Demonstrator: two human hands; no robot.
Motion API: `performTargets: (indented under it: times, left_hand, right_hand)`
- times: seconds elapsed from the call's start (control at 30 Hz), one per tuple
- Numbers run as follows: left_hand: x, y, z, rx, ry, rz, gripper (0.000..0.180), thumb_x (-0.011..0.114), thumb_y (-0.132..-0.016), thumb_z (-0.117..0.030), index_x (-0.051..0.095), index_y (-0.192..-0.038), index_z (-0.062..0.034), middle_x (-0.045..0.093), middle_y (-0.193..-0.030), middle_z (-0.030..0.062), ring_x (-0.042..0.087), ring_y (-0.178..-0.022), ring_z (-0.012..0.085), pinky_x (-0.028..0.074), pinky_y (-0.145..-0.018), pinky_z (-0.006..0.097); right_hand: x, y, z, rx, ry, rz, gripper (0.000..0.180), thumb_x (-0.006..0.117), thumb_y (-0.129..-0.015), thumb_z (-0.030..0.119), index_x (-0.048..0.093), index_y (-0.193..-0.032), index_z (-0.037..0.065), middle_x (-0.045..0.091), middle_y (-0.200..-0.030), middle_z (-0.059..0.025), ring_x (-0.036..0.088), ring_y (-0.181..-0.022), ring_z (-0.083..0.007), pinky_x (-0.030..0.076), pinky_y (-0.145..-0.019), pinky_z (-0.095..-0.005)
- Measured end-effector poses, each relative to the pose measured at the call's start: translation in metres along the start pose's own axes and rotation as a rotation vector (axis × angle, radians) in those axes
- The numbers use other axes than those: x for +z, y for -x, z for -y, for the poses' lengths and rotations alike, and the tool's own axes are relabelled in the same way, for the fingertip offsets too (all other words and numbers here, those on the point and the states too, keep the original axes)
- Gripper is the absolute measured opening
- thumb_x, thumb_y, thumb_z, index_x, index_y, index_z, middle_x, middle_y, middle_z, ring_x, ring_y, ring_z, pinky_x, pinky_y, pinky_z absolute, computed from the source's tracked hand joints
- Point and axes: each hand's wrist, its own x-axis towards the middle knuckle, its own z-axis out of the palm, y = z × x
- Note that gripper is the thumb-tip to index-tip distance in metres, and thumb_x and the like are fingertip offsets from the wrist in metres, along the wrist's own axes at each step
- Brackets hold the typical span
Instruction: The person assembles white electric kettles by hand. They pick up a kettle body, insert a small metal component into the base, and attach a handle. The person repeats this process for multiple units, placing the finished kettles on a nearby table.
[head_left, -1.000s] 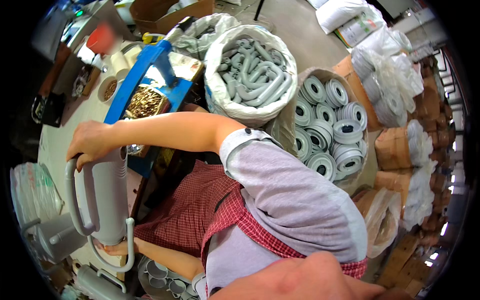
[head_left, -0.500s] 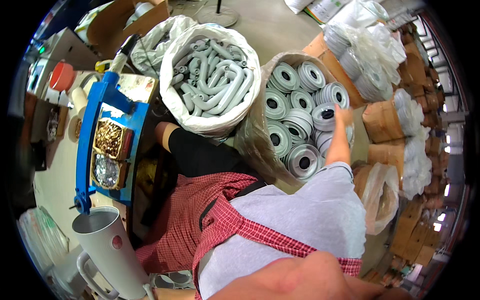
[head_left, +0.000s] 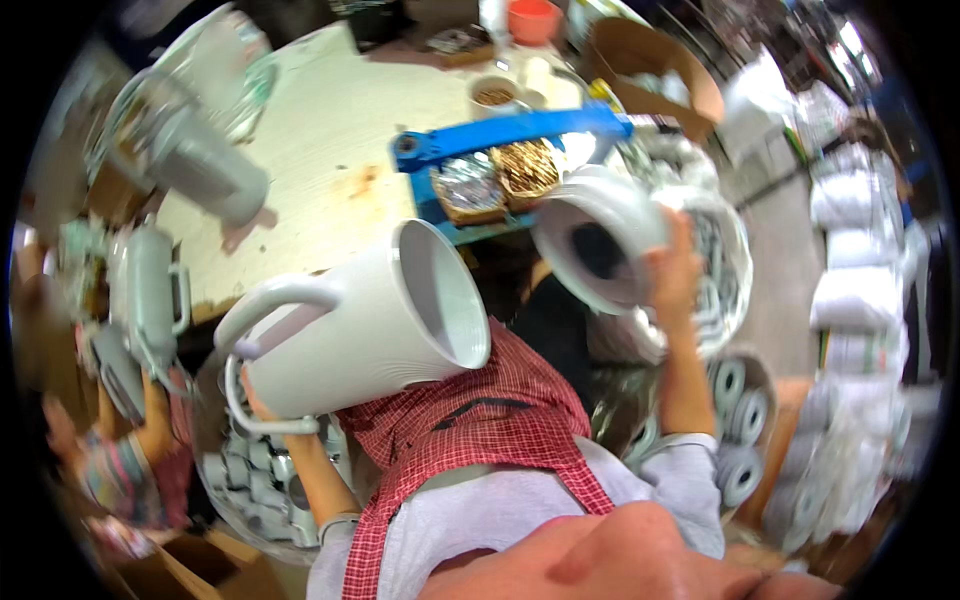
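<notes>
My left hand (head_left: pixel 258 398) grips a large white plastic jug body (head_left: pixel 370 330) by its lower end. The jug lies on its side in front of my chest, its open mouth facing right and its loop handle on the left. Raised beside the jug's mouth, my right hand (head_left: pixel 676 268) holds a round grey-white lid ring (head_left: pixel 600 245) with a dark opening. The ring and the jug mouth are a short gap apart. I wear a red checked apron (head_left: pixel 470 430).
A blue rack (head_left: pixel 510 132) with trays of brass screws sits on the pale table (head_left: pixel 320 150). Another grey jug (head_left: pixel 200 170) lies at the table's far left. A person at the left (head_left: pixel 130 455) handles a jug (head_left: pixel 150 300). A sack of round grey parts (head_left: pixel 740 425) stands to my right.
My right hand came up from the sack with a round ring and now holds it by the jug's mouth. My left hand lifted the jug in front of my chest. My view swung left.
</notes>
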Motion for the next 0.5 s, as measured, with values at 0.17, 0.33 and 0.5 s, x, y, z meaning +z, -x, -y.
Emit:
performTargets:
  times: [0.17,0.33,0.5]
  left_hand:
    - [-0.013,0.042,0.010,-0.037,0.128,-0.077,0.038,0.038,-0.104,-0.032,0.059,-0.107,-0.0009,0.064,-0.100,0.0102,0.065,-0.087,0.0195,0.055,-0.075,0.032]
    - [-0.021,0.043,0.008,-0.080,0.172,-0.248,0.024,0.041,-0.104,-0.024,0.059,-0.102,-0.0070,0.061,-0.092,0.0036,0.062,-0.082,0.0139,0.052,-0.072,0.028]
    - [-0.039,0.042,0.008,0.073,0.101,-0.328,0.023,0.048,-0.103,-0.025,0.060,-0.105,-0.0054,0.063,-0.093,0.0042,0.062,-0.082,0.0134,0.052,-0.073,0.027]
  right_hand:
    - [0.120,0.002,0.067,-0.533,-0.461,0.195,0.079,0.088,-0.065,0.035,0.057,-0.129,-0.002,0.060,-0.107,-0.0176,0.058,-0.091,-0.0294,0.050,-0.077,-0.0368]
    - [0.136,0.010,0.077,-0.710,-0.602,0.179,0.078,0.088,-0.060,0.033,0.061,-0.121,-0.007,0.058,-0.101,-0.0200,0.058,-0.082,-0.0289,0.050,-0.070,-0.0368]
    - [0.142,0.015,0.072,-0.626,-0.668,0.224,0.075,0.085,-0.064,0.037,0.062,-0.119,-0.008,0.059,-0.101,-0.0206,0.058,-0.084,-0.0288,0.049,-0.071,-0.0368]
